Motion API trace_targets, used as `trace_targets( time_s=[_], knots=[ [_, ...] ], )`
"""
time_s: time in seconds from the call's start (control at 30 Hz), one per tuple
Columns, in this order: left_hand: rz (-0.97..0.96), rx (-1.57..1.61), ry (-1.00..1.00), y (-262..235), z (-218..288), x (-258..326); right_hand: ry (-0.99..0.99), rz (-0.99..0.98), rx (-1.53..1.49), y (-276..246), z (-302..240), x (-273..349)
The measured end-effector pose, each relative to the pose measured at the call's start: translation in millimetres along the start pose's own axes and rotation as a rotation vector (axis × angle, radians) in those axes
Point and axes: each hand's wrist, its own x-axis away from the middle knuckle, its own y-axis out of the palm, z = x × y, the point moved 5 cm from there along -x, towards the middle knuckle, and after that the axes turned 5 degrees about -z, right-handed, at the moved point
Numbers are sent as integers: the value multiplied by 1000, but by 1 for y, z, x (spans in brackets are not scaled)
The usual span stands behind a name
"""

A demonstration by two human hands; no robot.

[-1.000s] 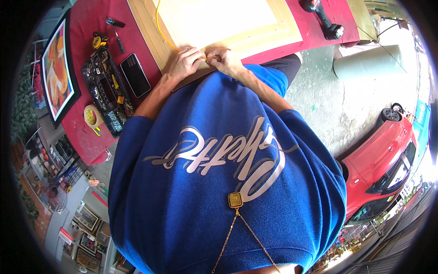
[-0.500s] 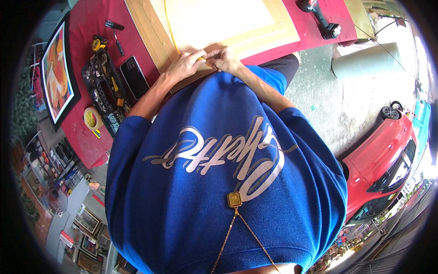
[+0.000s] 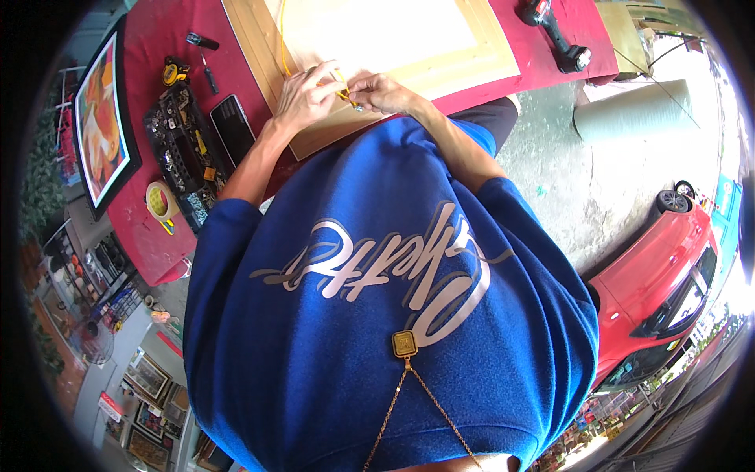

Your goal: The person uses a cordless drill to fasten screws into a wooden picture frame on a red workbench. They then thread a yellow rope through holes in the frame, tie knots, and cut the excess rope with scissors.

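Note:
A thin yellow cord (image 3: 283, 39) runs down over the framed board to my hands at its near edge. My left hand (image 3: 308, 98) is closed on the cord, its index finger raised. Close beside it, my right hand (image 3: 384, 94) pinches the cord between thumb and fingertips. A small loop of cord stands up between the two hands. Just below the right fingertips is a small shiny metal piece (image 3: 358, 107), perhaps a ring fitting on the frame. The board has a wooden frame border (image 3: 484, 59) around a pale, brightly lit middle.
Left on the red-covered table (image 3: 134, 244) are a phone (image 3: 233, 130), a black tool tray (image 3: 182, 149), a tape measure (image 3: 174, 72), a screwdriver (image 3: 208, 75), a tape roll (image 3: 160, 201) and a framed picture (image 3: 102, 126). A cordless drill (image 3: 557, 35) lies at the far right.
My hands have drawn slightly apart, and the left fingers have lifted and spread somewhat. A loop of yellow cord and the small metal piece now show between them.

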Motion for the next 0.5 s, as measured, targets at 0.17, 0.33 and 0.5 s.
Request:
trace_targets(
  time_s=[0.17,0.33,0.5],
  knots=[
    [-90,47,-18,9,6,12,-223,76,-225,1,6,0],
    [-217,141,-30,30,3,18,-185,142,-384,5,10,7],
    [-281,306,-237,38,-15,19,-261,169,-286,2,14,3]
  ],
)
